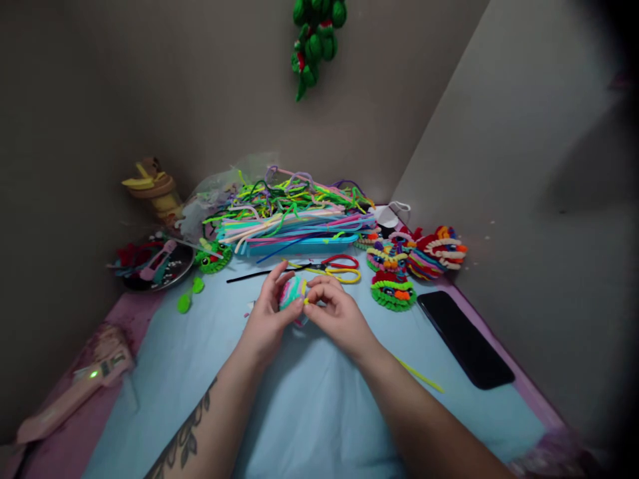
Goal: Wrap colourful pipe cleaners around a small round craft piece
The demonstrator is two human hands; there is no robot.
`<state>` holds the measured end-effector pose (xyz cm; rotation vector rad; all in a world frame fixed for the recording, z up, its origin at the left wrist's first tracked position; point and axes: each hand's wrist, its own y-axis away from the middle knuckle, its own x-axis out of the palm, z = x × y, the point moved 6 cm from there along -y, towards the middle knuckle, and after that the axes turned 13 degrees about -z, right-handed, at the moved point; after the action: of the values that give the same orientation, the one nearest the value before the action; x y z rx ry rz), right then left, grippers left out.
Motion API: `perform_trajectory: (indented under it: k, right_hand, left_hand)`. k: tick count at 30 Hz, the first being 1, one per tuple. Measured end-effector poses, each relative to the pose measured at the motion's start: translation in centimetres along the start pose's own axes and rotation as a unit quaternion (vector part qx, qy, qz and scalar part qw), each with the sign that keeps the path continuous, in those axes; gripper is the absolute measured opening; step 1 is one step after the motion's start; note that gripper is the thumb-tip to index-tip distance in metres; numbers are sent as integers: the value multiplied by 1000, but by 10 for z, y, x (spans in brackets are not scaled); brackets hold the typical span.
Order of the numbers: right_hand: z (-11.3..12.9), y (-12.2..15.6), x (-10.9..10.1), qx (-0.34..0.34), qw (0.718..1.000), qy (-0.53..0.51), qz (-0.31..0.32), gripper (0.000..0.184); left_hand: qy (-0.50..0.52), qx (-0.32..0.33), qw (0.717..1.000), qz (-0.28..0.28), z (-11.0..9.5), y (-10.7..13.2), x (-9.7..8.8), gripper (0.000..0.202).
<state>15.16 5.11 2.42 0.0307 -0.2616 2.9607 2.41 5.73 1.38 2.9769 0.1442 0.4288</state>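
Over the middle of the cloth, my left hand (268, 322) is closed around a small rounded pipe-cleaner piece (292, 293) striped in turquoise, pink and yellow. The fingertips of my right hand (344, 319) pinch a small yellow pipe-cleaner end (306, 302) at the piece's right side. Fingers partly hide the piece. Just beyond my hands lie scissors (344, 269) with red and yellow handles and a black pipe cleaner (244, 276). A loose yellow-green pipe cleaner (422, 376) rests beside my right forearm.
A blue tray (299, 247) heaped with pipe cleaners stands at the back. Finished pipe-cleaner figures (393, 293) and a black phone (466, 339) sit right. At left are a round dish (174, 273), a green figure (212, 258) and a pink glue gun (74, 396) with its green light on.
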Motion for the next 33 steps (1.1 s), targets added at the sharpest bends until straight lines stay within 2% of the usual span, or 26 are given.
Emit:
perform_trajectory:
  k: [6, 13, 19, 27, 33]
  right_hand:
    - [-7, -1, -1, 47, 998, 31, 22, 9]
    - [-2, 3, -3, 17, 997, 78, 1, 3]
    - [1, 5, -2, -15, 996, 83, -20, 8]
    - [-4, 2, -4, -10, 995, 92, -31, 1]
    - [-1, 1, -7, -19, 993, 109, -51, 8]
  left_hand:
    - [-18, 46, 999, -19, 1, -3, -3, 84]
    - [-30, 43, 998, -28, 1, -3, -3, 81]
    - [-26, 58, 997, -46, -1, -3, -5, 78]
    - [-14, 34, 998, -54, 2, -4, -5, 79]
    - [-17, 28, 998, -48, 4, -2, -4, 81]
